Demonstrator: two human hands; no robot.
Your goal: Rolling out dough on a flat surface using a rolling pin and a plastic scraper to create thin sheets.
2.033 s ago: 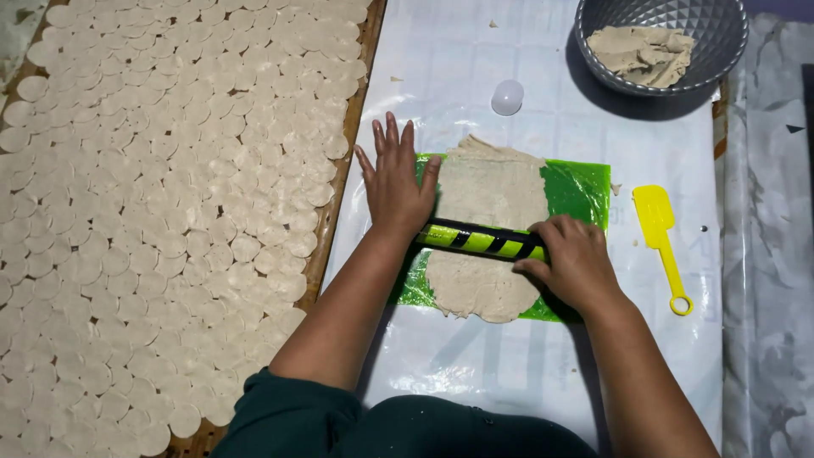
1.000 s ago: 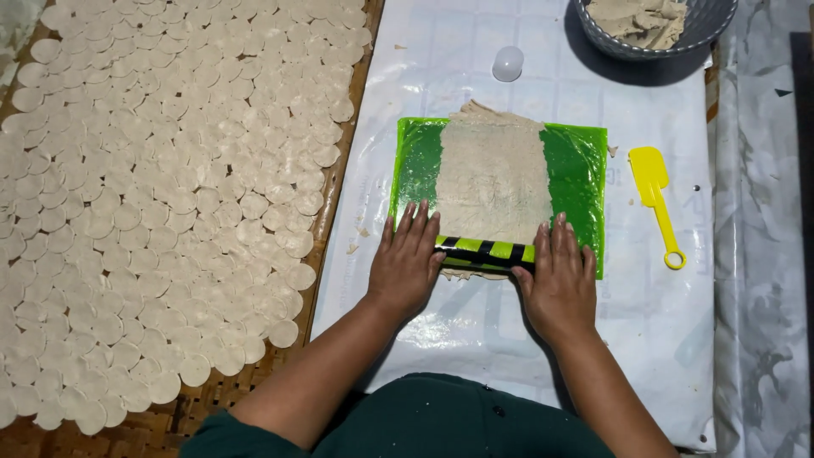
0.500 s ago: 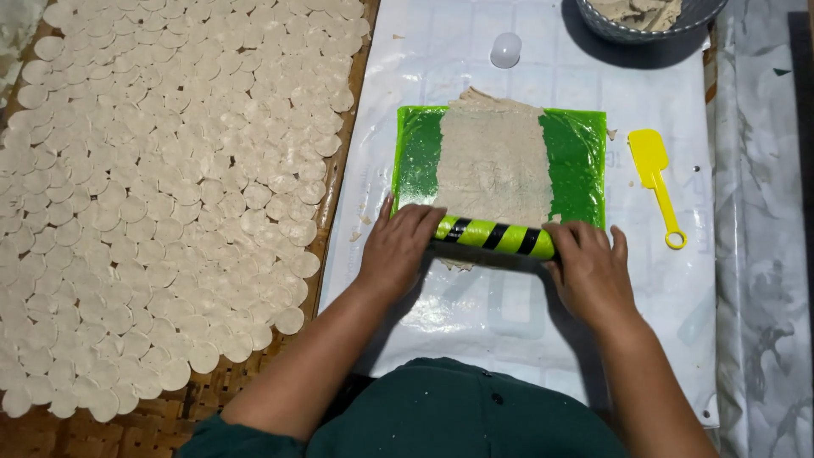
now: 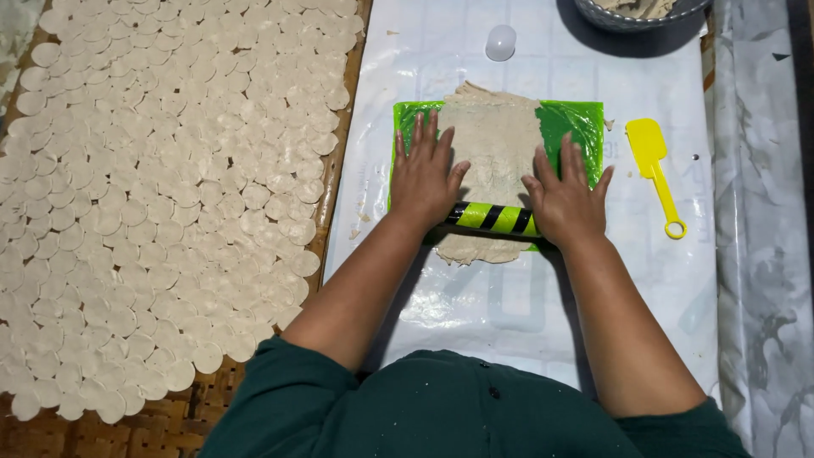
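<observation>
— Where lies the black and yellow-green striped roller (image 4: 493, 218), just right of the frame's centre?
— Lies across the near end of the flattened dough sheet (image 4: 496, 144), crosswise, touching it. Pressed under both palms.

— While pressing, how stand the hands?
— Left hand (image 4: 424, 180) flat and open, fingers spread, pointing to the top of the frame, heel on the roller's left end. Right hand (image 4: 565, 197) the same, open and flat, on the right end. Gripping nothing, only pushing down.

— And under the dough?
— Green plastic sheet (image 4: 583, 125), showing at both sides of the dough. Below that a white plastic cover (image 4: 475, 297) over the work surface.

— Around it?
— Yellow spatula (image 4: 655, 174) at the right, well apart from the right hand. Small white round cap (image 4: 500, 42) at upper centre. Grey bowl (image 4: 632, 15) with dough scraps at the top edge, cut off by the frame.

— And on the left side?
— Many pale dough discs (image 4: 153, 187), overlapping, spread over a woven mat (image 4: 127, 432), filling the left half.
</observation>
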